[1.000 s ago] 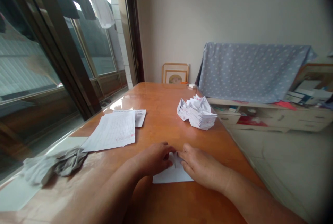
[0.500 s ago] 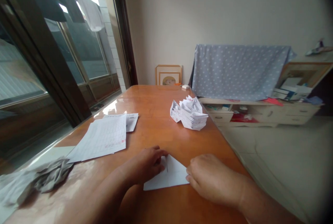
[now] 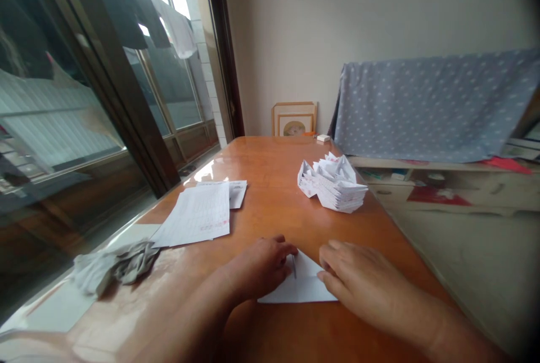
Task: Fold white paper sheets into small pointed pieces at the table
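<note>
A white sheet of paper (image 3: 310, 287), folded to a triangle, lies flat on the near part of the wooden table, its point away from me. My left hand (image 3: 270, 267) rests on its left side, fingers curled and pressed against the paper near a short upright slit or fold line. At the right slope of the triangle is my right hand (image 3: 350, 273), with bent fingers and its thumb on the paper's edge. The right fingertips are partly hidden behind the hand. Beyond it stands a stack of folded paper pieces (image 3: 333, 186), nested into one another.
Flat written sheets (image 3: 200, 214) lie on the left of the table (image 3: 270, 169). A crumpled grey cloth (image 3: 135, 261) is at the near left edge. A small white box (image 3: 323, 138) sits at the far end. A low cabinet (image 3: 485, 194) stands beyond the right edge.
My view has turned left, so the scene sits farther right. My right hand has shifted slightly up along the paper's right edge, its fingers lifted a little. The left hand stays on the paper.
</note>
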Demonstrator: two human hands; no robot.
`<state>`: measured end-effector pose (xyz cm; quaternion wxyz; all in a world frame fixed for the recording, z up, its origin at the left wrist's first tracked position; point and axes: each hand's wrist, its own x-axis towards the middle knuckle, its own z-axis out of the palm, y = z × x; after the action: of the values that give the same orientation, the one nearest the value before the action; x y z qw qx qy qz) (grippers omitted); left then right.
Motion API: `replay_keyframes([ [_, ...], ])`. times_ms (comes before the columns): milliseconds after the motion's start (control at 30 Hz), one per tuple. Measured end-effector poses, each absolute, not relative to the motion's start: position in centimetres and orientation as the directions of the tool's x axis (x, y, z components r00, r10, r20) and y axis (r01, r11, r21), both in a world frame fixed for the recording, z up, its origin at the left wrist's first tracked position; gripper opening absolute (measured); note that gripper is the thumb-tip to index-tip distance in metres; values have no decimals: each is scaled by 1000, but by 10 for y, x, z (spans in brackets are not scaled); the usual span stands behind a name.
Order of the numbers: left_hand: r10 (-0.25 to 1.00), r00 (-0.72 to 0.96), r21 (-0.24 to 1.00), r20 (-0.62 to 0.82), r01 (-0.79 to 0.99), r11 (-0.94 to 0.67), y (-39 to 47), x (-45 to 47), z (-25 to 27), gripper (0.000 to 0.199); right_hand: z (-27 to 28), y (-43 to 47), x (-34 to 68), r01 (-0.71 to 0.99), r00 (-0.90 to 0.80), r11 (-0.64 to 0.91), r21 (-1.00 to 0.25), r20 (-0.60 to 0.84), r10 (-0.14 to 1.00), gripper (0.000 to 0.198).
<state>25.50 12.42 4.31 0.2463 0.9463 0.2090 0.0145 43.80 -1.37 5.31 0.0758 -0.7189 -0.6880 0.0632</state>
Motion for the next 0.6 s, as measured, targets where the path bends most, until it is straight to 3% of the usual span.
replay_keyframes([
  [333, 443, 896, 432, 12, 395, -811, 128, 252, 39, 45, 33, 2, 438, 921, 55, -48, -386, 8, 998, 4],
  [600, 489, 872, 465, -17, 440, -768, 134, 252, 32, 56, 25, 6, 437, 884, 74, -68, -463, -7, 997, 15],
])
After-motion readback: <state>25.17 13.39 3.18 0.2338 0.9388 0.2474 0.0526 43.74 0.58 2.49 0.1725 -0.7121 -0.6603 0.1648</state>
